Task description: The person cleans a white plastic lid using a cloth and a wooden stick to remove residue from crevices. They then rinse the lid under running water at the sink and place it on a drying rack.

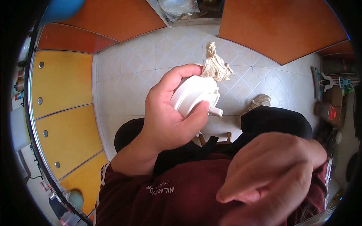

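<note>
A rounded white plastic part (192, 96) sits in my left hand (167, 113), its stepped rim against the palm and the thumb pressed over its near side. A short peg or spout (216, 111) sticks out of it to the right. Just past my index fingertip is a bunched, knotted beige cloth (216, 66); whether the finger touches it I cannot tell. My right hand (271, 169) is raised close to the camera, blurred, with its fingers bent together. What may be between those fingers is hidden.
Below is a pale tiled floor (169, 48). Yellow cabinet doors (65, 82) run along the left under a counter; orange panels (282, 25) stand ahead. A small wooden stool (226, 138) shows between my knees. Shelves with a capped container (325, 110) line the right.
</note>
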The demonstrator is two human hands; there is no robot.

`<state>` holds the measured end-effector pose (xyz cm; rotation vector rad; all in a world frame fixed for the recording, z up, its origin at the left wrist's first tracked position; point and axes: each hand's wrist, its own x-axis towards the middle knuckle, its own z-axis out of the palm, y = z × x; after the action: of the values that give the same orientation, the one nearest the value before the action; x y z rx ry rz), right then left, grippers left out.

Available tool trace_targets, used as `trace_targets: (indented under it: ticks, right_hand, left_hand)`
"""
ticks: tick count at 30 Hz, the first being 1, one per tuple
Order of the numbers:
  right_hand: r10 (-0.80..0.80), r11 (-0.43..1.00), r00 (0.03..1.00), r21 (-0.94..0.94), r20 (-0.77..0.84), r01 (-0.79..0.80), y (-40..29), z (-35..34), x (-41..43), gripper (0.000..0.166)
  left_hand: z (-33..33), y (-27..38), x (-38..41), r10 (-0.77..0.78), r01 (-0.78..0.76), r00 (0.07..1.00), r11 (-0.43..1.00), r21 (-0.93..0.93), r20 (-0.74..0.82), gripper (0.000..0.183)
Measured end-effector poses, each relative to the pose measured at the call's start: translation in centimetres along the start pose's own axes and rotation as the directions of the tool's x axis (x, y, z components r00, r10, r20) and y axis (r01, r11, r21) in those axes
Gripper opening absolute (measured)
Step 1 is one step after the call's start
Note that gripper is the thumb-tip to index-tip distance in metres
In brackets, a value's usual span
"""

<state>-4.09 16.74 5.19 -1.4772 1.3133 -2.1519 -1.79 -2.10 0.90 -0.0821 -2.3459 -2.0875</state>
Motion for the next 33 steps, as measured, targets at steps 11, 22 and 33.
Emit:
trace_targets:
  ticks: [11, 22, 33]
  right_hand:
    - [0.128, 0.961, 0.991, -0.252, 0.042, -0.114, 0.5, 0.0, -0.7, 0.010]
    - [0.280, 0.893, 0.946, -0.318, -0.166, -0.320, -0.1, -2.6, 0.2, 0.011]
    - [0.778, 0.627, 0.420, 0.539, -0.467, -0.563, 2.4, -4.9, 0.0, 0.009]
  left_hand:
    - [0.0, -0.1, -0.1, -0.031, 0.031, 0.998, 0.999, -0.007, 0.052, 0.042]
    - [-0.7, 0.2, 0.3, -0.109, 0.138, 0.988, 0.932, -0.334, 0.106, 0.049]
    - [-0.6, 0.5, 0.7, -0.012, 0.070, 0.991, 0.887, -0.456, 0.131, 0.048]
